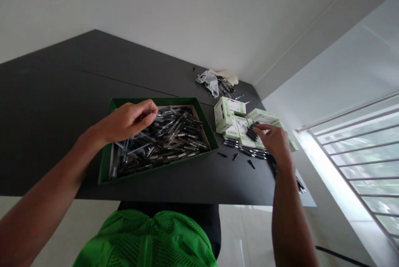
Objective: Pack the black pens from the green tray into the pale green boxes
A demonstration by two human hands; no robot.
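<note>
While the left hand (pixel 131 121), grip unclear, overhangs a rectangular green tray (pixel 208 125), the right hand (pixel 276 141) pinches slim black pens (pixel 251 133), seemingly bunching them.

Bright green top (pixel 124 233) full of tiny holes, plain green middle strip (pixel 146 250), black pants (pixel 214 221), bare arms (pixel 288 213) and hands (pixel 126 122)

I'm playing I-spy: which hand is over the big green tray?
The left hand, curled above the pens in that tray; the right hand is over by the pale green boxes.

A dark table (pixel 56 105) carries a green-rimmed tray (pixel 207 126), pale-green boxes (pixel 222 116) and crumpled cloths (pixel 209 81).
</note>
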